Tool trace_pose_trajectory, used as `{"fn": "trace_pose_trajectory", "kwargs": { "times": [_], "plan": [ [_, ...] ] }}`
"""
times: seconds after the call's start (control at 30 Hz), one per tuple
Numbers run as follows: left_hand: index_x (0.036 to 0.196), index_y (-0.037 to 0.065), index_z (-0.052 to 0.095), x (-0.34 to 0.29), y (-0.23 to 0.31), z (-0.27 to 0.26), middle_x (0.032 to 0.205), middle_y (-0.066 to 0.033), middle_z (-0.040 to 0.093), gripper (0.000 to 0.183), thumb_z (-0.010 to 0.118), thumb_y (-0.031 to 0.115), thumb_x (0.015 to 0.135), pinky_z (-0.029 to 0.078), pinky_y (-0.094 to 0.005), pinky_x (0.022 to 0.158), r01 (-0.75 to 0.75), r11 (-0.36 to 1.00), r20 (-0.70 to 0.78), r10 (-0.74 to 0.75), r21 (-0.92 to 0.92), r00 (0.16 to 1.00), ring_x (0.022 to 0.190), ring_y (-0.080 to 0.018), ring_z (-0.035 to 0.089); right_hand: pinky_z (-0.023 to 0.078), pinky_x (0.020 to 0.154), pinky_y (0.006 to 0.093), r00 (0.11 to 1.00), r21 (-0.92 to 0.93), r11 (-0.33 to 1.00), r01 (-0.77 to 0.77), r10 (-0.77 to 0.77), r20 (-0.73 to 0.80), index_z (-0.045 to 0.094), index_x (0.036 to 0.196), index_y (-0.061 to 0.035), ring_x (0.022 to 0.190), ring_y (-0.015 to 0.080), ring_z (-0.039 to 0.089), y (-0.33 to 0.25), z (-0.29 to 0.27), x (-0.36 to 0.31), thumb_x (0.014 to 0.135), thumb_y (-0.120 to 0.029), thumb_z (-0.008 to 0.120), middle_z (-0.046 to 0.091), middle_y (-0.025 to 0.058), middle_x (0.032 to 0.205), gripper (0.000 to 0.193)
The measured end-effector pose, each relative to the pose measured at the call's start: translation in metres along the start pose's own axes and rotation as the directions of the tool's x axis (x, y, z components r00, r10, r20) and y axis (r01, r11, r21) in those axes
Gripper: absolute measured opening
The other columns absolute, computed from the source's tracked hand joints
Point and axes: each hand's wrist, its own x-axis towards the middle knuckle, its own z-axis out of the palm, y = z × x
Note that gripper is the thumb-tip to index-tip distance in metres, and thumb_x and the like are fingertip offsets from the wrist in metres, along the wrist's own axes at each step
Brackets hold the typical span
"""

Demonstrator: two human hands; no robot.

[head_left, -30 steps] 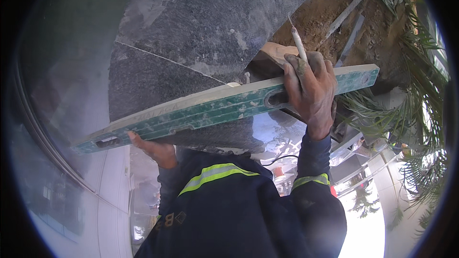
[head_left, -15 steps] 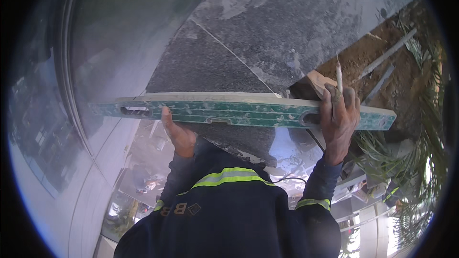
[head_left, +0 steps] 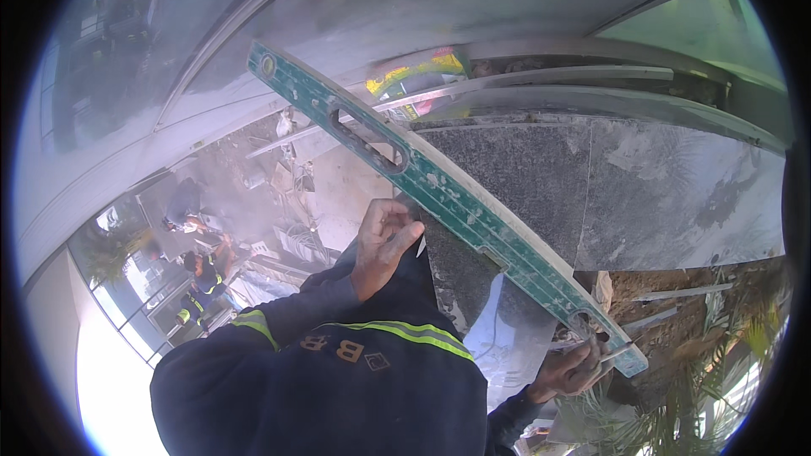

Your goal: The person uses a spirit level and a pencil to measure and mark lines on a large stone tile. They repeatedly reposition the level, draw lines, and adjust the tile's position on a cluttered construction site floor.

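A long green spirit level (head_left: 473, 215), smeared with pale dust, slants from the upper left to the lower right over dark grey stone slabs (head_left: 507, 169). My right hand (head_left: 574, 367) grips it near its lower right end, around the cut-out slot. A slim white stick (head_left: 621, 352), like a pencil, also sticks out of that hand. My left hand (head_left: 387, 247) is off the level, just below its middle, with fingers curled in. A small pale tip shows beside the left thumb; whatever it belongs to is hidden.
A yellow and dark bag (head_left: 418, 84) lies by the glass wall at the back. Soil with metal strips (head_left: 684, 295) and palm leaves (head_left: 676, 405) border the slabs on the right. Co-workers (head_left: 203, 279) are at the left, amid dust and loose materials.
The level has gone from nearly crosswise to a steep slant, its right end lower. My left hand has let go of it. The view has turned toward the glass wall.
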Motion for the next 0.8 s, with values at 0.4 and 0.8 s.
{"fn": "trace_pose_trajectory", "kwargs": {
  "times": [0.4,0.8],
  "plan": [
    [0.086,-0.005,0.058,-0.005,0.016,-0.003,0.068,-0.0138,0.053,0.046,0.074,0.038,0.096,0.045,-0.0385,0.063,0.13,0.921,0.286,-0.245,0.367,0.926,0.063,-0.0194,0.049,0.047,0.087,0.0458,0.6,0.086,0.62,-0.78,0.703,0.38,0.067,0.111,0.0099,0.098,0.0314,0.059,-0.018,0.001,-0.077,0.107,-0.03,0.057,0.063,0.0192,0.105,0.041],
    [0.078,-0.003,0.056,-0.004,-0.017,0.003,0.068,-0.0258,0.054,0.042,0.066,0.03,0.103,0.042,-0.0496,0.06,0.0,0.971,0.314,-0.077,0.238,0.946,0.067,-0.0462,0.057,0.041,0.073,0.0325,0.599,0.175,0.575,-0.799,0.737,0.314,0.074,0.11,0.0054,0.082,0.0164,0.052,-0.048,0.021,-0.05,0.096,-0.042,0.073,0.063,0.0048,0.089,0.049]
  ]
}}
